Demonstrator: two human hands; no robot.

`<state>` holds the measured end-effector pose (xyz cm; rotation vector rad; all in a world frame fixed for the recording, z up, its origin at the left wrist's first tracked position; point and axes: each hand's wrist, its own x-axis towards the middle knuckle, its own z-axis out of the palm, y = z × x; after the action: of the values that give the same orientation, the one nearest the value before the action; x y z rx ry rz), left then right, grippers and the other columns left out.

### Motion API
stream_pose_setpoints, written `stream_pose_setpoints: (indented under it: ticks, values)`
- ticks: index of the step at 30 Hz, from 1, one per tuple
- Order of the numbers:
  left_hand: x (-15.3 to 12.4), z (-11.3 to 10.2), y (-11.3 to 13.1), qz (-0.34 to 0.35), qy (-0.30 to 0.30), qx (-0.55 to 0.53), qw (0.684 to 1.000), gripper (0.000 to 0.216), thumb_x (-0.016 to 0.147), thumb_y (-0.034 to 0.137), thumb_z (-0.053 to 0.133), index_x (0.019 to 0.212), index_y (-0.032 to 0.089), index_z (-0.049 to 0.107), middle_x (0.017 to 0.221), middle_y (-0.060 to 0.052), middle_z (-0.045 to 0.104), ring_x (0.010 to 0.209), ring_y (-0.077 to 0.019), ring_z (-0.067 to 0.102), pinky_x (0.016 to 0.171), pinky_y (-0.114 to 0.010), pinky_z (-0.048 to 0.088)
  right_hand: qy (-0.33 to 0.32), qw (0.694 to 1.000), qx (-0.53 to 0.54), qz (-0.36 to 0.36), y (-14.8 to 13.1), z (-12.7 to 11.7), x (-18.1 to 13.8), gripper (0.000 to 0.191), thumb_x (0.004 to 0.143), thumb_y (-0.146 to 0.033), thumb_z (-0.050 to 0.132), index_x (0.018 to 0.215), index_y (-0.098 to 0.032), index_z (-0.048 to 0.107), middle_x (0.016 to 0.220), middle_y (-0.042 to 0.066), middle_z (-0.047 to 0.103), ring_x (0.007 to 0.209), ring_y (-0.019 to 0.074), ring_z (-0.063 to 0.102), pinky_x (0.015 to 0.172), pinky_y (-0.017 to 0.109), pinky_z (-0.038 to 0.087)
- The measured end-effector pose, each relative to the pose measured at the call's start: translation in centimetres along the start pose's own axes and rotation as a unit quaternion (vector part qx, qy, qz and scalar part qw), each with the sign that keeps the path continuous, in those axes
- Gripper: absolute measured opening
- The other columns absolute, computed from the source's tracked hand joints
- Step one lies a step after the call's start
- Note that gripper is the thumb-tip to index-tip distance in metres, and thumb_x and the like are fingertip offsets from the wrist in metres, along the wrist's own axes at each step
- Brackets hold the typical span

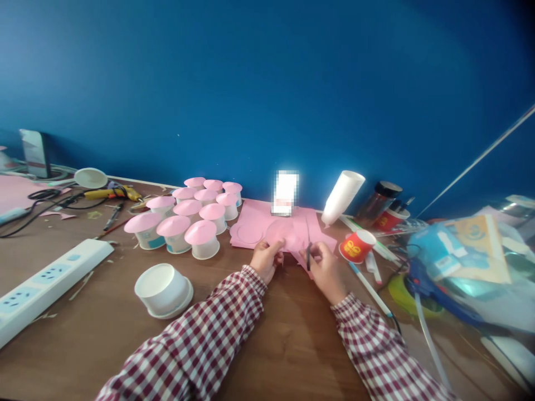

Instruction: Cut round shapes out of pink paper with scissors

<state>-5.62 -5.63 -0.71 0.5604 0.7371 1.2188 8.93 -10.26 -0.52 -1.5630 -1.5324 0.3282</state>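
My left hand [266,260] pinches the edge of a piece of pink paper [281,231] with a rounded outline. Closed around a pair of scissors [308,255], my right hand [326,273] is just right of that paper; the blades point away from me and are hard to make out. Under and behind both hands lie larger pink sheets [246,214], with circles drawn on the left part. To the left stand several white paper cups with pink cone tops [201,233], grouped in rows.
A white bowl [161,287] rests near my left forearm, and a power strip [50,281] lies further left. Behind are a yellow glue gun [112,193], a bright phone [285,192] and stacked white cups [343,195]. On the right are a red cup [357,248] and plastic bags [472,250].
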Motion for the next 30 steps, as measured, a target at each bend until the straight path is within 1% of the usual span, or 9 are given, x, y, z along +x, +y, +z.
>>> stream_pose_setpoints:
  ticks: [7, 10, 12, 14, 17, 21, 23, 26, 30]
  values:
    - [0.0, -0.2, 0.1, -0.013, 0.001, -0.025, 1.000, 0.033, 0.052, 0.025, 0.079, 0.066, 0.013, 0.052, 0.054, 0.005, 0.048, 0.041, -0.0008, 0.038, 0.035, -0.013, 0.024, -0.003, 0.998, 0.055, 0.011, 0.0, 0.2, 0.2, 0.031, 0.076, -0.047, 0.062, 0.071, -0.020, 0.048, 0.065, 0.000, 0.056, 0.057, 0.0133, 0.051, 0.055, 0.025, 0.043]
    - [0.0, -0.4, 0.6, -0.039, -0.015, -0.077, 0.996, 0.031, 0.055, 0.024, 0.079, 0.069, 0.013, 0.054, 0.059, 0.005, 0.050, 0.042, 0.0003, 0.037, 0.035, -0.012, 0.023, 0.010, 0.990, 0.130, 0.044, 0.2, 0.3, 0.4, 0.030, 0.076, -0.046, 0.062, 0.071, -0.020, 0.049, 0.063, -0.001, 0.056, 0.057, 0.0134, 0.053, 0.055, 0.025, 0.045]
    - [-0.1, -0.6, 0.8, -0.062, -0.037, -0.113, 0.991, 0.030, 0.057, 0.024, 0.079, 0.072, 0.013, 0.056, 0.062, 0.004, 0.052, 0.046, -0.0008, 0.042, 0.037, -0.012, 0.026, 0.000, 0.976, 0.205, 0.074, 0.2, 0.3, 0.4, 0.031, 0.074, -0.047, 0.064, 0.073, -0.019, 0.049, 0.065, 0.000, 0.059, 0.059, 0.0139, 0.057, 0.053, 0.026, 0.047]
    - [-0.2, -0.7, 1.0, -0.078, -0.065, -0.123, 0.987, 0.027, 0.060, 0.024, 0.078, 0.075, 0.014, 0.059, 0.067, 0.002, 0.056, 0.052, -0.0031, 0.049, 0.042, -0.013, 0.034, -0.041, 0.958, 0.265, 0.102, 0.1, 0.3, 0.3, 0.032, 0.074, -0.048, 0.064, 0.074, -0.019, 0.050, 0.066, 0.001, 0.061, 0.054, 0.0126, 0.057, 0.046, 0.023, 0.046]
    - [-0.4, -0.8, 0.8, -0.093, -0.127, -0.084, 0.984, 0.021, 0.066, 0.025, 0.074, 0.076, 0.013, 0.060, 0.070, -0.002, 0.060, 0.058, -0.0072, 0.056, 0.051, -0.017, 0.042, -0.127, 0.937, 0.302, 0.123, -0.3, 0.2, 0.0, 0.033, 0.074, -0.048, 0.064, 0.074, -0.018, 0.050, 0.065, 0.001, 0.063, 0.045, 0.0094, 0.053, 0.035, 0.018, 0.038]
    - [-0.5, -1.0, 0.5, -0.096, -0.226, -0.014, 0.969, 0.023, 0.073, 0.032, 0.068, 0.069, 0.010, 0.059, 0.059, -0.004, 0.059, 0.052, -0.0119, 0.057, 0.049, -0.022, 0.042, -0.210, 0.914, 0.325, 0.126, -0.6, 0.2, -0.3, 0.033, 0.072, -0.045, 0.069, 0.074, -0.017, 0.052, 0.064, 0.002, 0.064, 0.049, 0.0104, 0.057, 0.037, 0.017, 0.040]
    - [-0.5, -1.1, 0.4, -0.097, -0.261, 0.004, 0.961, 0.026, 0.075, 0.035, 0.065, 0.070, 0.010, 0.060, 0.055, -0.004, 0.058, 0.047, -0.0130, 0.055, 0.047, -0.025, 0.042, -0.239, 0.904, 0.328, 0.130, -0.6, 0.3, -0.4, 0.033, 0.071, -0.043, 0.070, 0.075, -0.016, 0.052, 0.063, 0.001, 0.063, 0.050, 0.0106, 0.058, 0.038, 0.018, 0.042]
    - [-0.5, -1.2, 0.3, -0.109, -0.266, 0.008, 0.958, 0.026, 0.074, 0.035, 0.065, 0.072, 0.010, 0.060, 0.052, -0.003, 0.057, 0.044, -0.0136, 0.054, 0.045, -0.027, 0.044, -0.255, 0.896, 0.338, 0.136, -0.5, 0.5, -0.4, 0.033, 0.068, -0.042, 0.072, 0.074, -0.017, 0.051, 0.064, 0.001, 0.063, 0.050, 0.0110, 0.058, 0.038, 0.018, 0.042]
    - [-0.4, -1.2, 0.2, -0.126, -0.225, -0.017, 0.966, 0.022, 0.072, 0.031, 0.069, 0.072, 0.010, 0.060, 0.054, -0.003, 0.059, 0.045, -0.0117, 0.055, 0.044, -0.024, 0.045, -0.270, 0.885, 0.352, 0.142, -0.4, 0.6, -0.3, 0.036, 0.064, -0.039, 0.076, 0.077, -0.018, 0.050, 0.065, -0.001, 0.062, 0.054, 0.0120, 0.060, 0.041, 0.020, 0.044]
